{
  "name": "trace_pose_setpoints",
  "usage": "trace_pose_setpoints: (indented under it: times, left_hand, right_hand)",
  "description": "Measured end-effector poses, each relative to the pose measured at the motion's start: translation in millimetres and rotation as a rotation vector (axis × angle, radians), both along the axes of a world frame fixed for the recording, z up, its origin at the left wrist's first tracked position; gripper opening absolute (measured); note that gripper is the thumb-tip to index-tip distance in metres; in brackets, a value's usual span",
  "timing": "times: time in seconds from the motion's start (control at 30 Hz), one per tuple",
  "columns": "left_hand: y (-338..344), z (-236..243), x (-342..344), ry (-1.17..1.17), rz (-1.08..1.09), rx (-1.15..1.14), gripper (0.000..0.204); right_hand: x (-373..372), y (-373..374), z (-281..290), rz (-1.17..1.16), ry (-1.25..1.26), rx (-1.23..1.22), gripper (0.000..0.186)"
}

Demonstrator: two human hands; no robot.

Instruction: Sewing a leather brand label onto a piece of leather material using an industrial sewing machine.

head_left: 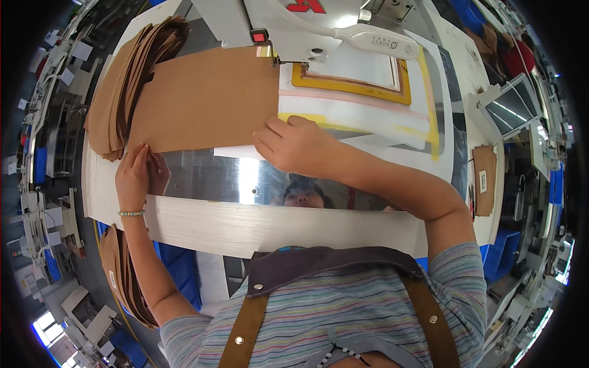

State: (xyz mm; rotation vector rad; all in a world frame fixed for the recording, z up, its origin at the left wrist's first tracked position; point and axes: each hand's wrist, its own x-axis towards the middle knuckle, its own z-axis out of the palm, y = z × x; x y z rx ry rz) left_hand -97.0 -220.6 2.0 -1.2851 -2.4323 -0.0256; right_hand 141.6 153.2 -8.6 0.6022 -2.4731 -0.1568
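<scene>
A flat brown panel lies under the head of a white sewing machine, its top right corner by the needle area. My left hand pinches the panel's lower left corner. My right hand, fingers curled, grips the panel's lower right corner beside the white, tape-marked sheet. A yellow frame sits on that sheet, right of the needle. A polished metal plate under both hands reflects my left hand.
A thick stack of brown pieces lies along the table's left side, another hangs below at left, beside blue bins. A brown piece with a label and a tilted panel are at right. The pale table edge runs before me.
</scene>
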Motion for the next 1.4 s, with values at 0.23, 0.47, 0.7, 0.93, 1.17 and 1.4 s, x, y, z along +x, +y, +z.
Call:
trace_pose_setpoints:
  times: [0.23,0.47,0.7,0.93,1.17,1.4]
  left_hand:
    - [18,10,2,-0.154,-0.016,-0.023,0.031]
    - [26,2,20,-0.068,-0.001,0.012,0.027]
    - [13,-4,18,-0.028,0.005,0.089,0.016]
    - [-6,-10,16,0.013,-0.020,0.085,0.025]
    - [39,4,-5,0.028,-0.202,0.024,0.040]
    - [166,6,6,-0.060,-0.542,0.084,0.045]
  right_hand:
    - [-24,36,31,-0.136,-0.150,0.003,0.016]
    - [-14,38,19,-0.222,-0.151,-0.069,0.031]
    - [-27,39,0,-0.178,-0.030,0.035,0.017]
    - [-39,41,-5,-0.117,0.108,0.019,0.007]
    - [-8,73,8,-0.136,0.005,0.001,0.006]
    - [98,155,28,-0.270,-0.083,0.114,0.019]
